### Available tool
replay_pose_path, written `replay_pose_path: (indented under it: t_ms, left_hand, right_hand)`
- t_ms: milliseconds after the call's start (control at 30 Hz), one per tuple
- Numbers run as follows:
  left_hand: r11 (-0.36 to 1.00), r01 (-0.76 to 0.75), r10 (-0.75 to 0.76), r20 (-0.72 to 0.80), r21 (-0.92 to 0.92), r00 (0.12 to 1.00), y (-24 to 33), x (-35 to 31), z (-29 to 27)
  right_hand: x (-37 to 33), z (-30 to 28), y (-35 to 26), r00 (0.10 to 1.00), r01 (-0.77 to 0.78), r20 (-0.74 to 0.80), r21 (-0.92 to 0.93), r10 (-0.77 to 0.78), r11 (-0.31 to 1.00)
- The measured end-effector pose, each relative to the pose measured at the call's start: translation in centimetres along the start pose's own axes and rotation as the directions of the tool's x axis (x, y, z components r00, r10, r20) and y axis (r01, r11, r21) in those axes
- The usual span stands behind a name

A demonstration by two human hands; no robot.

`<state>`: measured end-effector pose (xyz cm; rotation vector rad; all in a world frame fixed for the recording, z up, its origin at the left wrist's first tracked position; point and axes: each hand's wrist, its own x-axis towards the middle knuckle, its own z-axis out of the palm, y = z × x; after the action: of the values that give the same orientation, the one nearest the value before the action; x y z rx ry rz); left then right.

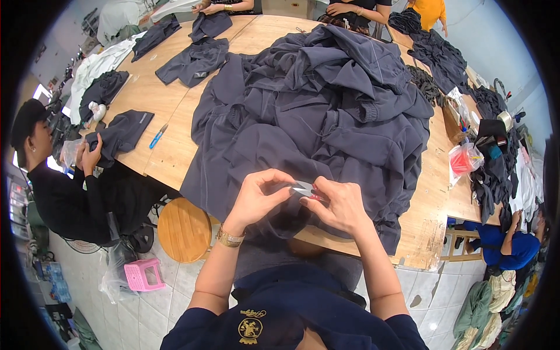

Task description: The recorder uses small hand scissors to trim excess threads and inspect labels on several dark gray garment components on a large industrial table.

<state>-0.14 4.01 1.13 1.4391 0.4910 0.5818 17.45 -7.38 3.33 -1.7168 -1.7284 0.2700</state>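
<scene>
Both of my hands meet over the near side of a big heap of dark grey garments (303, 111). In my right hand (340, 201), closed fingers grip a small pair of thread snips (303, 189) with pale metal blades and a bit of red showing. The blades point toward my left hand (262, 195). Its thumb and index finger are pinched together at the blade tips, and what lies between them is too small to make out. Dark grey cloth hangs below both hands at the table's near edge.
A blue-handled cutter (157, 137) lies on the wooden table (175, 111) to the left. Beside it a person in black (76, 169) holds a dark garment. A round wooden stool (184, 229) and a pink stool (144, 274) stand at lower left. More people work across the table.
</scene>
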Motion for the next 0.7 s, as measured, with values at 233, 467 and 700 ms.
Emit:
replay_pose_path:
  t_ms: [233,467,700]
  left_hand:
    - [1.000,-0.023,0.023,-0.003,0.019,1.000,0.01,0.06,0.26]
    - [0.998,-0.056,0.056,0.021,0.032,0.998,0.18,0.00,0.32]
    - [0.999,-0.027,0.026,0.016,0.030,1.000,0.31,-0.08,0.37]
  right_hand:
    - [0.29,0.22,-0.22,0.999,0.030,-0.014,-0.037,-0.030,0.999]
    - [0.29,0.47,-0.12,0.997,0.067,-0.035,-0.068,-0.069,0.995]
    - [0.19,0.59,0.08,0.996,0.077,-0.035,-0.121,-0.082,0.990]
